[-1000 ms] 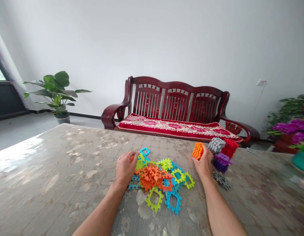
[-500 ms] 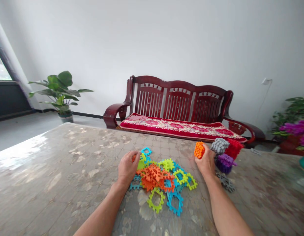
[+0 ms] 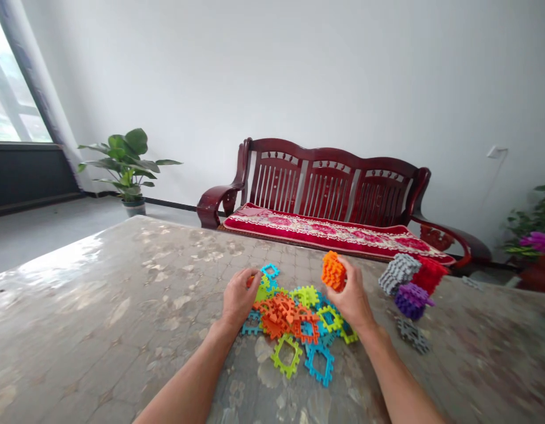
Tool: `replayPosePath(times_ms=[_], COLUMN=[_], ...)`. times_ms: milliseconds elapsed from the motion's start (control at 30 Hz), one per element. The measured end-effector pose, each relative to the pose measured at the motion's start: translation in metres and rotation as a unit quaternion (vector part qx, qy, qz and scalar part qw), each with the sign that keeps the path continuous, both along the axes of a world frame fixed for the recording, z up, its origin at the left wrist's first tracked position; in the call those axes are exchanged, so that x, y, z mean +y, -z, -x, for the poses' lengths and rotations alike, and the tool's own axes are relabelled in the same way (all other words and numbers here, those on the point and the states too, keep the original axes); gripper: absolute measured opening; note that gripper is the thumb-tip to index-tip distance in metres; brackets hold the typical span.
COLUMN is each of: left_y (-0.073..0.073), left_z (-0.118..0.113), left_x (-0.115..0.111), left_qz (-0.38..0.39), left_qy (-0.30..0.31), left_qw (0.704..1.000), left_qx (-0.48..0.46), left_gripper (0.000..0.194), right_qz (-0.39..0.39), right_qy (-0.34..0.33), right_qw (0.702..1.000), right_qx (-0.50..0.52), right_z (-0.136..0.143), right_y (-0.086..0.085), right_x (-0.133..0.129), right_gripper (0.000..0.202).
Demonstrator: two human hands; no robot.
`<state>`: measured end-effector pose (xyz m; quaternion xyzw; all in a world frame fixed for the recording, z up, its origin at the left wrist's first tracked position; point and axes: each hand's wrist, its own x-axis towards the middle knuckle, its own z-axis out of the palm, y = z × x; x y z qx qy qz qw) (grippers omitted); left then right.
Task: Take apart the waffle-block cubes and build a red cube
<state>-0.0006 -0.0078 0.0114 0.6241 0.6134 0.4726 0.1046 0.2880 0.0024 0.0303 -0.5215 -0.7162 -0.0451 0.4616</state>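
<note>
Head view: right hand (image 3: pixel 355 301) pinched an orange, toothed plastic stack (image 3: pixel 332 271) near the multicoloured plastic pile (image 3: pixel 279 315); left hand (image 3: pixel 238 296) pinched a half-hidden orange plastic piece (image 3: pixel 251 281) at the pile's edge. Uneven squeezing could have scattered the stack.

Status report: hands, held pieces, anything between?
Right hand gripping bright-orange toothed plastic stack. Left hand around mostly hidden orange plastic piece. Multicoloured notched plastic pile between them.

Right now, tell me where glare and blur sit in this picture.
Head view: the window is washed out, and a white glare lies on the table's far left; head view: purple flowers at the right edge look soft; head view: the orange stack in the right hand reads clearer.
</note>
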Motion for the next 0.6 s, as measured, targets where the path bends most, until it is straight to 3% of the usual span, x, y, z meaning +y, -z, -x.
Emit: replayPosePath(times_ms=[167,300,433,600], left_y=[-0.005,-0.010,-0.012,-0.012], left_z=[-0.002,-0.006,-0.008,-0.011], left_x=[-0.007,-0.015,-0.017,-0.016], left_qz=[-0.054,-0.066,-0.047,-0.019], left_qy=[0.097,0.169,0.225,0.227], left_qw=[0.993,0.982,0.973,0.967], left_qx=[-0.040,-0.048,-0.003,0.109], left_gripper=[0.030,0.039,0.042,0.033], right_qz=[0.056,0.114,0.146,0.185], right_qy=[-0.107,-0.170,-0.197,-0.202], right_qw=[0.985,0.958,0.950,0.951], right_qx=[-0.122,-0.201,-0.191,-0.143], right_z=[0.046,0.066,0.069,0.066], right_y=[-0.023,-0.027,-0.023,-0.019], right_x=[-0.026,-0.040,-0.039,-0.035], right_gripper=[0.080,0.089,0.086,0.081])
